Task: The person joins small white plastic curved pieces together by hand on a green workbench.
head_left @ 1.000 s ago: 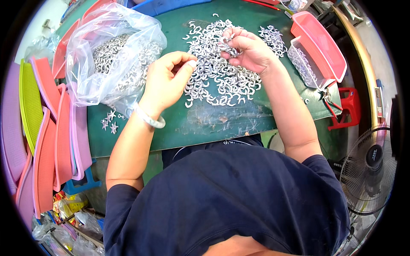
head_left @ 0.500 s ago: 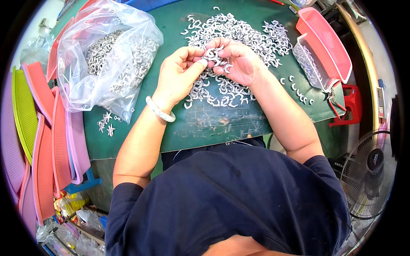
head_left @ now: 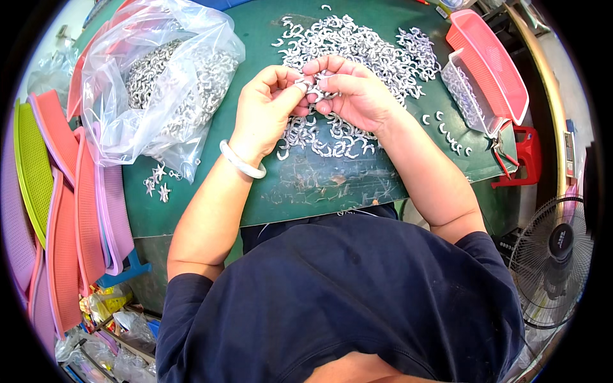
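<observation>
Over the near edge of a spread heap of small silvery crescent-shaped metal pieces (head_left: 357, 48), both my hands meet. My left hand (head_left: 271, 105), below a pale bangle (head_left: 241, 161), pinches at a crescent piece between thumb and fingers. Several more crescent pieces (head_left: 321, 89) sit in the fingers of my right hand (head_left: 357, 94), whose thumb presses on them. The fingertips of the two hands nearly touch, and they partly hide the pieces. Beneath and around the hands, loose crescents lie on the green tabletop (head_left: 332, 182).
At left stands an open clear plastic bag (head_left: 172, 83) full of metal pieces, with several star-shaped pieces (head_left: 164, 193) near it. Coloured plastic baskets (head_left: 64, 210) are stacked beside the table. A pink basket (head_left: 488, 67), a clear bin (head_left: 463, 96) and red-handled pliers (head_left: 501, 153) occupy the right edge.
My fingers have closed in more tightly around the crescent pieces, and my right hand has turned slightly inward. The heap and the bag look the same.
</observation>
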